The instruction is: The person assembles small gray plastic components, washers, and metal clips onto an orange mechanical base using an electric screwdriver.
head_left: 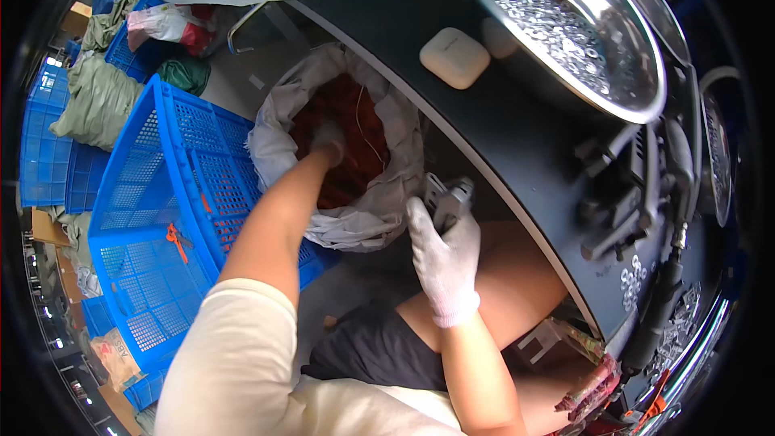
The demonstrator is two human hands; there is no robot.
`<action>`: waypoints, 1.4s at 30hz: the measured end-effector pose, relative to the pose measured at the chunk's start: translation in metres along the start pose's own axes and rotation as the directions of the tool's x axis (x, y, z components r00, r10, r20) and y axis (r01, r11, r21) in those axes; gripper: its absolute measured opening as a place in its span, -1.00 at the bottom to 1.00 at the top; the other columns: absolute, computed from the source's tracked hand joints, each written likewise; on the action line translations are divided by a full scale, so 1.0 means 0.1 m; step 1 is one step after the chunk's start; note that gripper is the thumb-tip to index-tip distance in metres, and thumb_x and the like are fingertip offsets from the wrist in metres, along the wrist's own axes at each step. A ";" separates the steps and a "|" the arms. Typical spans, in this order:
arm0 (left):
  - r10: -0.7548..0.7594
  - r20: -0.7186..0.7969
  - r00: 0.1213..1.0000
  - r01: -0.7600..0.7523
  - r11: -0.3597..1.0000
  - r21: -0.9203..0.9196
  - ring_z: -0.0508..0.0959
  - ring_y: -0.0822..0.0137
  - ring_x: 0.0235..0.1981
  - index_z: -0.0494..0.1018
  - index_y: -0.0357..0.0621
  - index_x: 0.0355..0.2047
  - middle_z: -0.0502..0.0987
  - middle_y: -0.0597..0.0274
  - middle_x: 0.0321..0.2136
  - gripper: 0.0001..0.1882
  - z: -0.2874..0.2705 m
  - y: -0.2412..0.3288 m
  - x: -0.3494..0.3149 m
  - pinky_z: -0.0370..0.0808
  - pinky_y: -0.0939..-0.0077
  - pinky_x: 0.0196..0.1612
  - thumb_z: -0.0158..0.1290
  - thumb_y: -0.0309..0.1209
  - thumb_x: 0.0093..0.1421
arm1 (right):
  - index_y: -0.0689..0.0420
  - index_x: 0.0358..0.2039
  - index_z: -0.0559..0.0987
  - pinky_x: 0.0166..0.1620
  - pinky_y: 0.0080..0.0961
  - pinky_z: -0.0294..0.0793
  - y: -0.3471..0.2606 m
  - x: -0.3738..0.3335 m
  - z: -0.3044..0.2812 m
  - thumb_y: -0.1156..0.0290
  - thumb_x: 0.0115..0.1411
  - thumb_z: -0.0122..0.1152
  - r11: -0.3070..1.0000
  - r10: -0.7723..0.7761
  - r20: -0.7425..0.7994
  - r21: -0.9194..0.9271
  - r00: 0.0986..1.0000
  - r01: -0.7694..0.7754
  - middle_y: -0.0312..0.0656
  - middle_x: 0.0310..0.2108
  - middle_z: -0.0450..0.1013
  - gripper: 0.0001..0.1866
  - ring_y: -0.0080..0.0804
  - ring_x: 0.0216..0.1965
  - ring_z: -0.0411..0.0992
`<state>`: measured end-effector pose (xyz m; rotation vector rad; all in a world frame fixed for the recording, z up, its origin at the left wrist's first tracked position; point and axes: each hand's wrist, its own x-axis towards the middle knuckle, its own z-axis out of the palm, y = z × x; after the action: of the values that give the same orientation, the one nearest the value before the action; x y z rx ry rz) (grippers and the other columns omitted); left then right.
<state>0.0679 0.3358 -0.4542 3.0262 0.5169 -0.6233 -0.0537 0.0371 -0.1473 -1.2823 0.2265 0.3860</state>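
Note:
My left hand (328,139), in a pale glove, reaches down into a white woven sack (270,141) that stands open on the floor. Dark red-orange pieces (359,117) fill the sack, too shadowed to name. The fingers of that hand are hidden among them. My right hand (446,266), in a white knitted glove, is raised above my lap beside the table edge. Its thumb and fingers close round a grey metal part with slots (446,195), whose exact kind I cannot make out.
A dark table (525,153) curves along the right, bearing a steel bowl (652,105) of metal rings, a cream rounded case (454,58) and several dark metal parts (634,186). To the left, a blue crate (165,133) holds an orange-handled tool (176,242).

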 end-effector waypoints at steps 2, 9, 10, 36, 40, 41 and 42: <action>0.310 0.370 0.876 -0.390 0.906 0.164 0.24 0.00 0.19 0.02 -0.10 0.27 0.23 -0.11 0.16 -0.28 -0.50 0.24 -0.28 0.20 0.26 0.19 -0.02 -0.15 0.16 | 0.19 -0.27 0.46 -0.62 -0.73 0.18 0.01 0.01 -0.08 0.43 0.18 0.14 0.999 0.034 0.024 -0.014 0.999 -0.033 -0.42 -0.67 0.27 -0.86 -0.75 -0.68 0.17; 0.381 -0.375 0.845 -0.519 0.755 -0.402 0.51 -0.04 -0.14 0.19 -0.13 0.03 0.50 -0.07 -0.19 -0.47 -2.52 0.58 -2.54 0.41 0.23 -0.10 0.12 -0.42 0.06 | 0.22 -0.24 0.51 -0.35 -0.64 0.40 0.04 -0.12 -0.21 0.36 0.04 0.28 0.855 -0.361 0.139 -0.345 0.922 0.387 -0.40 -0.59 0.36 -0.70 -0.64 -0.51 0.34; 0.378 -0.459 0.804 -0.555 0.755 -0.349 0.51 -0.02 -0.17 0.15 -0.10 0.09 0.48 -0.06 -0.18 -0.42 -2.66 0.62 -2.89 0.41 0.24 -0.10 0.12 -0.43 0.06 | 0.23 -0.16 0.48 -0.29 -0.62 0.42 -0.10 -0.32 -0.19 0.36 -0.01 0.31 0.901 -0.287 0.177 -0.285 0.941 0.329 -0.36 -0.54 0.40 -0.60 -0.61 -0.45 0.38; 0.029 -0.715 0.699 -0.597 0.574 -0.560 0.41 0.09 0.02 -0.12 -0.08 0.29 0.10 -0.05 0.22 -0.14 -1.48 0.22 -4.21 0.48 0.34 -0.13 0.02 -0.66 0.00 | 0.29 0.04 0.23 0.12 -0.51 0.25 0.48 -1.54 -0.06 0.35 -0.07 0.39 0.941 -0.185 0.177 -0.251 0.967 0.226 -0.12 -0.01 0.29 -0.29 -0.45 0.01 0.28; 0.009 -0.682 0.731 -0.682 -0.012 -0.731 0.49 0.35 -0.14 -0.30 0.00 0.33 0.05 0.01 0.25 0.02 -1.99 0.46 -4.61 0.50 0.64 -0.31 0.05 -0.70 -0.04 | 0.28 -0.01 0.27 0.03 -0.54 0.33 0.44 -1.58 0.01 0.42 -0.07 0.37 0.946 -0.294 0.186 -0.085 0.938 0.313 -0.16 -0.10 0.35 -0.36 -0.50 -0.08 0.35; -0.014 -0.592 0.806 -0.567 -0.304 -0.765 0.50 0.35 -0.19 -0.32 0.01 0.33 0.05 0.02 0.24 0.04 -2.07 0.53 -4.65 0.49 0.64 -0.32 0.06 -0.70 -0.04 | 0.28 -0.01 0.27 0.03 -0.54 0.33 0.40 -1.56 0.00 0.42 -0.07 0.37 0.945 -0.298 0.175 -0.084 0.938 0.315 -0.16 -0.10 0.35 -0.36 -0.50 -0.08 0.35; 0.133 -0.567 0.813 -0.474 -0.413 -0.777 0.46 0.19 -0.04 -0.27 0.00 0.34 0.12 -0.03 0.21 -0.04 -2.03 0.47 -4.60 0.49 0.51 -0.23 0.03 -0.63 0.03 | 0.25 -0.04 0.28 -0.05 -0.54 0.39 0.35 -1.54 -0.03 0.42 -0.05 0.33 0.914 -0.305 0.191 -0.215 0.933 0.343 -0.14 -0.18 0.41 -0.42 -0.50 -0.17 0.40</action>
<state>-0.2377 0.1608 -0.0927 1.2378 -0.0663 0.2792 -0.2087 0.0184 -0.1214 -1.4970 -0.1722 0.2278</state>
